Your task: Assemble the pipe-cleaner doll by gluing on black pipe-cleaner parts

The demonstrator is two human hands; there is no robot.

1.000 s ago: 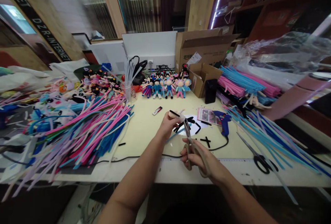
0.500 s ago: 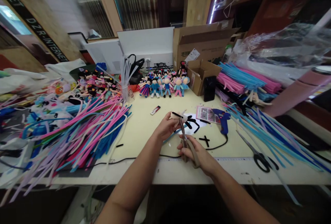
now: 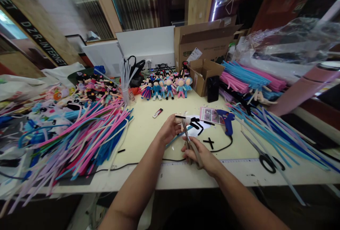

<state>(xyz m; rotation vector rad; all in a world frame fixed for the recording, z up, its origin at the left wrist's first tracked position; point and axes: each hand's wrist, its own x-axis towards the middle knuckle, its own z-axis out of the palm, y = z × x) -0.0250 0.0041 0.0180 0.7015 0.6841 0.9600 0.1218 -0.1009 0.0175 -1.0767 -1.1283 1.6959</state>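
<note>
Above the middle of the table, my left hand (image 3: 169, 130) is closed on a small cream-white piece (image 3: 188, 120) with a black strip along its top. Its exact kind is unclear, as my fingers cover part of it. My right hand (image 3: 204, 155) grips scissors (image 3: 197, 154) with brownish handles, fingers in the loops. Their blades point up and away, the tips at the cream-white piece; whether they touch it I cannot tell. Just beyond lie black fuzzy strips (image 3: 197, 125) on white paper. A black cross of strips (image 3: 209, 141) rests right of the scissors.
A blue glue gun (image 3: 226, 120) lies at right, its cord crossing the front. Black-handled scissors (image 3: 266, 162) are near the right edge. Pipe cleaners (image 3: 87, 134) pile up at left, with more (image 3: 265, 131) at right. Several small dolls (image 3: 168, 86) stand behind, beside cardboard boxes (image 3: 209, 70).
The view has shifted slightly. The cream-white piece has turned a little in my left hand, so its black strip lies more level. Both hands keep their grips.
</note>
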